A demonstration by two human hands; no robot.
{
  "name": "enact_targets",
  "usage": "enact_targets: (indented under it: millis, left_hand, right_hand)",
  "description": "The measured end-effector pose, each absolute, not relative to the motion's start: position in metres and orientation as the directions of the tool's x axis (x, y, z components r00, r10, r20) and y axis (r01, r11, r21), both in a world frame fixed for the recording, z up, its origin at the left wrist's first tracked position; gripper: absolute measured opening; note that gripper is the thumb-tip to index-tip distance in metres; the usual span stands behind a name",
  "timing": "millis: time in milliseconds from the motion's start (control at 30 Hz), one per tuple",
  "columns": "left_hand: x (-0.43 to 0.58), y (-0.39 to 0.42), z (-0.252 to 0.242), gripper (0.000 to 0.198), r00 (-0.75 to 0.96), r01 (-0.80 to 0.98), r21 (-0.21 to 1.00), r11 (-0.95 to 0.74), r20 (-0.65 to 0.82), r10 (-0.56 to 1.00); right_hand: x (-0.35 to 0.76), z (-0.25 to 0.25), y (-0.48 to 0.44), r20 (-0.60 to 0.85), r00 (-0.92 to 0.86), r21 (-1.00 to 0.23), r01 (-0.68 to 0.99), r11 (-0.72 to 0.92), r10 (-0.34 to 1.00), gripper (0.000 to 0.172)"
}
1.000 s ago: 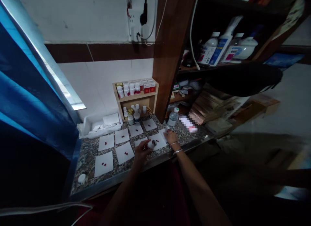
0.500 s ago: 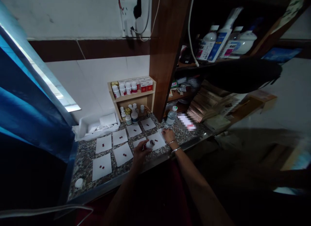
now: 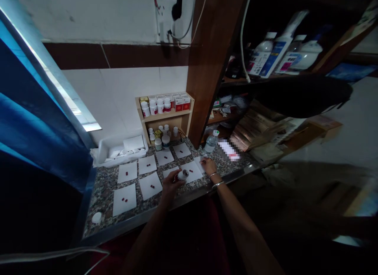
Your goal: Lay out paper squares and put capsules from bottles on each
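Note:
My left hand [image 3: 169, 184] is wrapped round a small white pill bottle [image 3: 182, 175], uncapped and tilted, its dark mouth towards me. My right hand [image 3: 210, 166] is over a white paper sheet [image 3: 199, 163] at the right end of the paper rows, fingertips pinched together; what they hold, if anything, is hidden. Just left of it, a larger paper [image 3: 189, 167] bears dark red pills [image 3: 191, 171]. Several more white papers [image 3: 119, 208] are spread out leftwards, most with a few red pills in the middle. A white bottle cap [image 3: 96, 217] rests at the counter's left end.
Behind the papers stand a white plastic tray [image 3: 103, 161] of paper packets and a small wooden shelf [image 3: 165, 116] with pill bottles and boxes. A clear bottle [image 3: 211, 142] with a green-marked cap is beyond my right hand. The speckled counter [image 3: 103, 188] has a metal front edge.
The camera view has shifted slightly. My right hand has moved a little to the right over the end paper, fingers still together. My left hand keeps hold of the tilted bottle.

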State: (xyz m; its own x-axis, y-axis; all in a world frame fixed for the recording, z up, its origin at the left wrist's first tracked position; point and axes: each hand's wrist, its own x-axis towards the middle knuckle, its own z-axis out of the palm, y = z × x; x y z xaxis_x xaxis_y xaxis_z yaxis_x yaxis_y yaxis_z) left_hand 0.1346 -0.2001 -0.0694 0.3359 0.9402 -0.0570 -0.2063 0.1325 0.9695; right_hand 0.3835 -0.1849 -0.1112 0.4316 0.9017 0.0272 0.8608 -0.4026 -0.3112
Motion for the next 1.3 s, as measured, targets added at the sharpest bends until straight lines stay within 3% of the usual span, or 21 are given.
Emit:
enact_targets:
  millis: [333,1300]
  left_hand:
    - [0.131,-0.199,-0.074,0.047,0.342,-0.214,0.972,0.092,-0.013,0.939]
    - [0.132,-0.206,-0.07,0.048,0.325,-0.274,0.943,0.189,-0.094,0.941]
  right_hand:
    - [0.381,-0.107,-0.185,0.038,0.436,-0.303,0.863,-0.405,0.899,0.017]
    - [0.383,-0.116,-0.188,0.031,0.464,-0.33,0.841,-0.429,0.885,0.015]
